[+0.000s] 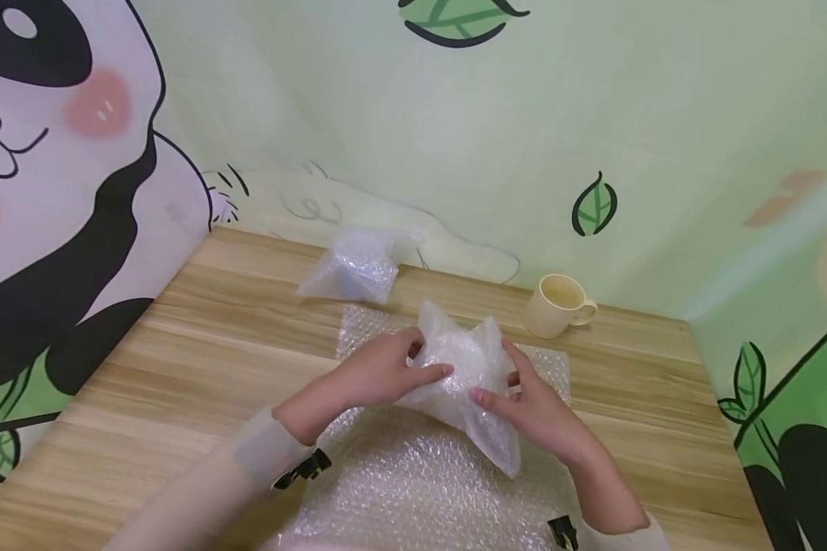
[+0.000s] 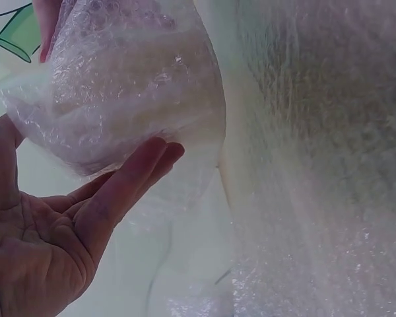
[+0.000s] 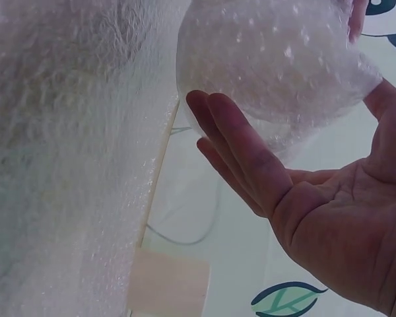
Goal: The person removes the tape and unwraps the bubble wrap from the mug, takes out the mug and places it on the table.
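Observation:
A bundle wrapped in bubble wrap (image 1: 458,360) is held up between both hands, its wrap ending in pointed corners at the top and bottom. The left hand (image 1: 393,367) grips it from the left, thumb across the near face and fingers behind. On the other side the right hand (image 1: 540,405) holds it the same way, thumb low on the near face. Both wrist views show fingers (image 2: 129,185) supporting the wrapped shape (image 3: 270,59). What lies inside is blurred by the plastic. Below the bundle spreads a large sheet of bubble wrap (image 1: 413,482).
Another bubble-wrapped bundle (image 1: 361,268) lies at the back of the wooden table (image 1: 248,360), near the wall. A pale yellow mug (image 1: 557,308) stands upright at the back right, handle to the right. A wall with panda and leaf drawings (image 1: 455,138) borders the table.

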### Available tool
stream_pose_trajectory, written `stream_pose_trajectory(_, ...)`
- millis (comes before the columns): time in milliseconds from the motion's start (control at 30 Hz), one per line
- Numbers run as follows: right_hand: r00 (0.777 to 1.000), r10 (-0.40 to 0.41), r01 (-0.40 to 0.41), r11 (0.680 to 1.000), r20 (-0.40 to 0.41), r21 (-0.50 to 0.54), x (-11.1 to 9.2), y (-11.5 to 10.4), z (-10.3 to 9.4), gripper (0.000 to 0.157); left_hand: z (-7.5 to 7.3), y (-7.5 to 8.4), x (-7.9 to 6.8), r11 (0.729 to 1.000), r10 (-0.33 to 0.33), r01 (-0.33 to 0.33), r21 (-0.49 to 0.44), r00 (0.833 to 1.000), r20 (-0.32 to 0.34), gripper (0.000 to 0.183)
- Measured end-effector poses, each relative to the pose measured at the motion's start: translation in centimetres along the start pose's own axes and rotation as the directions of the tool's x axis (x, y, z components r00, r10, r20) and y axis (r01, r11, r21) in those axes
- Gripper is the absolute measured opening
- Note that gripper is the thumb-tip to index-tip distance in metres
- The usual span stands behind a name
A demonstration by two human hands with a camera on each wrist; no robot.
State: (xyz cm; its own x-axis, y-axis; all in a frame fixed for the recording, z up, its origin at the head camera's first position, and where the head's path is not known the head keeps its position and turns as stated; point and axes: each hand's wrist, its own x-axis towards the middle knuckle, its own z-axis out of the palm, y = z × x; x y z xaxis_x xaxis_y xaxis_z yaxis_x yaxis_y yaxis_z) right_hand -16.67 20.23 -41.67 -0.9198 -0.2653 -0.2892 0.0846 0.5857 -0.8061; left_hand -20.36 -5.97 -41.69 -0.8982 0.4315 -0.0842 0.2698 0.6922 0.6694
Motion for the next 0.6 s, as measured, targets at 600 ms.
stream_pose_trajectory(600, 0.999, 0.016, -0.016, 1.000, 0.046, 0.000, -1.8, 1.0, 0.7, 0.108, 1.0, -0.1, -1.8, 1.000, 0.022, -0.021, -0.009, 0.997, 0.079, 0.054)
